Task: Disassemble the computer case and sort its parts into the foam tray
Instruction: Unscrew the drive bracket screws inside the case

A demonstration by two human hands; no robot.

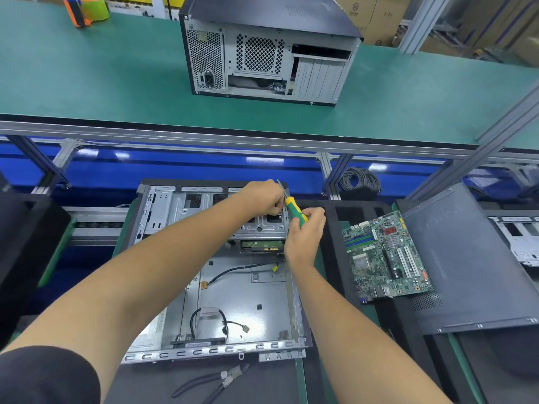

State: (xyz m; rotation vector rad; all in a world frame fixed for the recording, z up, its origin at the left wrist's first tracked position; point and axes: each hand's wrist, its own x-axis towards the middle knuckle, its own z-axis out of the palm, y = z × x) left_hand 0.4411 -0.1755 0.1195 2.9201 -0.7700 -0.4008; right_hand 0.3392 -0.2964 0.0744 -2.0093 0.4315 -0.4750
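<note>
The opened computer case [227, 290] lies flat in front of me, its silver floor bare except for loose cables. A drive cage [210, 217] fills its far end, with a hard drive [262, 246] under it. My right hand [303, 237] grips a green and yellow screwdriver [294, 209] whose shaft points up and away at the case's far right corner. My left hand [262, 198] curls over the cage's far right edge beside the shaft; what its fingertips hold is hidden. A green motherboard [385, 258] lies on the black foam tray [335, 228] to the right.
A black side panel [466, 263] leans at the right, partly under the motherboard. Loose cables [213, 380] lie on dark foam near me. A closed computer case [262, 51] stands on the green upper shelf [102, 83]. A coil of cable [360, 180] sits behind the tray.
</note>
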